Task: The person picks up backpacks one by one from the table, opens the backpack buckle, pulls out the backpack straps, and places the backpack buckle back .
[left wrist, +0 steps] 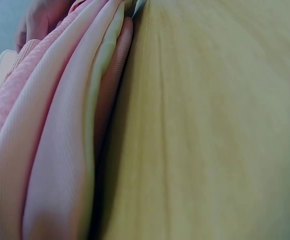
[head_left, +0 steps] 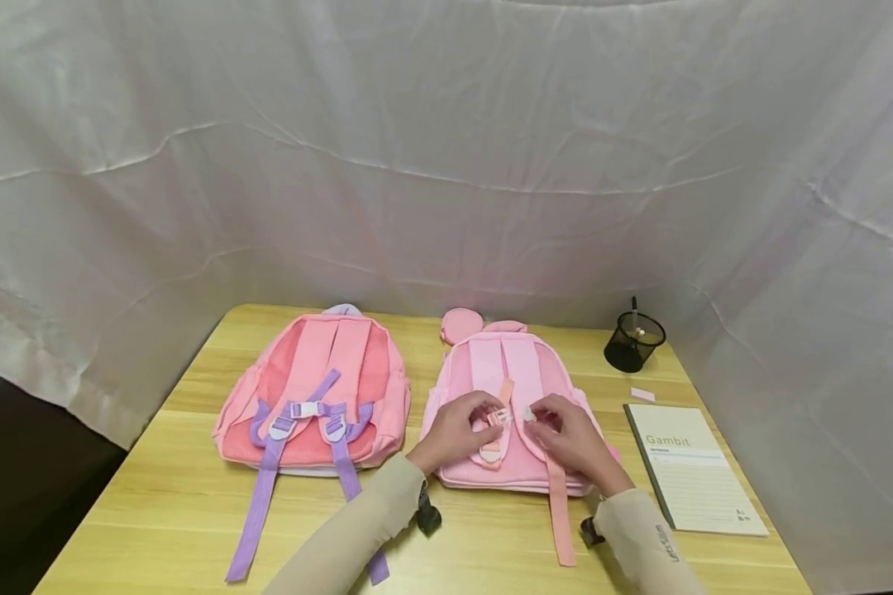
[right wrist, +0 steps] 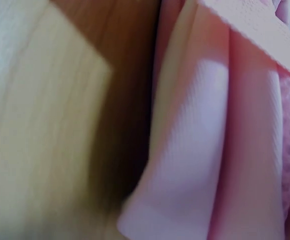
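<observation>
Two backpacks [head_left: 316,359] [head_left: 521,372], one notebook [head_left: 695,469], one cup [head_left: 625,355]

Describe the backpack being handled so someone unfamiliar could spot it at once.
On the wooden table, look right of the coral backpack. The light pink backpack lies there, the left hand and right hand over it. Its peach webbing sets it apart from the coral one's purple webbing.

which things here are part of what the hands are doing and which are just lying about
In use:
light pink backpack
pronged buckle piece, pinched by the left hand
other buckle piece, pinched by the right hand

Lying about:
coral-and-purple backpack (untouched, perhaps related)
notebook
black mesh cup
small card
</observation>
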The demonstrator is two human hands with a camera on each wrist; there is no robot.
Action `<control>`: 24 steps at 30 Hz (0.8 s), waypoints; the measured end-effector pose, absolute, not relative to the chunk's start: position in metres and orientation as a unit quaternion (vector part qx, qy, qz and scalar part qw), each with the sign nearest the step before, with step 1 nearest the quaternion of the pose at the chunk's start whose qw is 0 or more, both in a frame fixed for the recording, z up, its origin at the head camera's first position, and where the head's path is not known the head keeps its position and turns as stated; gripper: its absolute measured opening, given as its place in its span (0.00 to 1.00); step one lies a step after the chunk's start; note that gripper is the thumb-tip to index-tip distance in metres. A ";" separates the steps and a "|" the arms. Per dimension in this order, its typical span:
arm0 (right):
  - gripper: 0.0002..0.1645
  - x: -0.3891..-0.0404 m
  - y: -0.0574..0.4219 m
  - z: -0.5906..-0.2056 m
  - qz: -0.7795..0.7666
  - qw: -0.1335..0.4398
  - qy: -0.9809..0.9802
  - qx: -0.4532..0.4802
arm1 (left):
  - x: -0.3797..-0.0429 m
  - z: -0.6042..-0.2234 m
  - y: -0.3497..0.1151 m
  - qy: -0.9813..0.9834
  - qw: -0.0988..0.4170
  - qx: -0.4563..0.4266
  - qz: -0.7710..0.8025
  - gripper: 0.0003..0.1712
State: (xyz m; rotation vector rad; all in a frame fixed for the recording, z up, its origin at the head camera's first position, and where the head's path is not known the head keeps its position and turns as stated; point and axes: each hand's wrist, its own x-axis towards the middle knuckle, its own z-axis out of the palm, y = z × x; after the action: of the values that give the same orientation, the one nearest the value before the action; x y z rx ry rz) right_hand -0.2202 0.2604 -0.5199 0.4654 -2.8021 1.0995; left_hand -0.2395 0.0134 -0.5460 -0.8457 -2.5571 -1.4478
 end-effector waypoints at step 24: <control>0.10 -0.213 0.275 -0.513 0.387 0.002 -0.914 0.124 | -0.242 -0.546 0.012 -0.808 0.020 -0.265 -0.525 0.18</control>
State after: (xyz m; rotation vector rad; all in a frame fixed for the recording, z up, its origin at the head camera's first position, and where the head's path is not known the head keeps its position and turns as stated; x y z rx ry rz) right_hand -0.2133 0.2747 -0.5131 0.3880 -2.8673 1.2146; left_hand -0.2416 0.0121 -0.5461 -0.8229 -2.5073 -1.6304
